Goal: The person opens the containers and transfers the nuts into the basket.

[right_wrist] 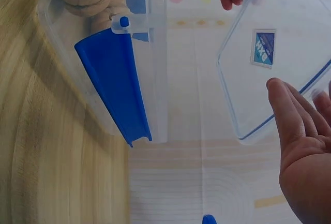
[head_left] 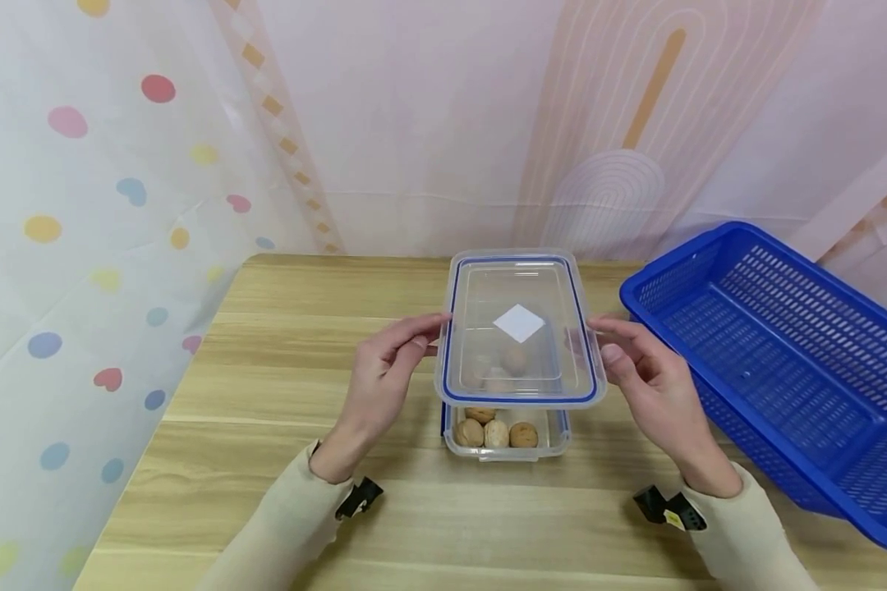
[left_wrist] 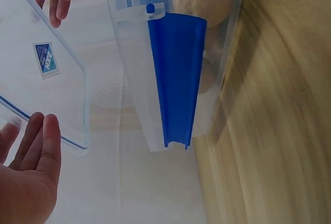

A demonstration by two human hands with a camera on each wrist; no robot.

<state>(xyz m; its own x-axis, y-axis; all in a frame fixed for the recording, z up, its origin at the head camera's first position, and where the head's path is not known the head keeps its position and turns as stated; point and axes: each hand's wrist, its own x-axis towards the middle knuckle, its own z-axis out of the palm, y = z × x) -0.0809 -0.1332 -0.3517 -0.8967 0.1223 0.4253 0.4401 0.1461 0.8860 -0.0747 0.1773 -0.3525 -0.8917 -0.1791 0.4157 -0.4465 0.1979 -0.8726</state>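
A clear lid (head_left: 517, 279) with a blue seal and a white diamond-shaped label is held level above a clear plastic box (head_left: 554, 451). My left hand (head_left: 384, 369) grips its left edge, thumb on top and fingers beneath. On the opposite edge, my right hand (head_left: 654, 382) pinches it the same way. Several walnuts (head_left: 497, 433) lie inside the box, some seen only through the lid. Blue clip flaps hang down the box's sides, one flap (left_wrist: 178, 79) in the left wrist view and another flap (right_wrist: 111, 79) in the right wrist view.
At the right stands a large blue plastic basket (head_left: 754, 361) with slotted walls, close beside my right hand. The wooden table (head_left: 266, 410) runs back to a patterned cloth (head_left: 429, 123), with a dotted cloth (head_left: 118, 287) on the left.
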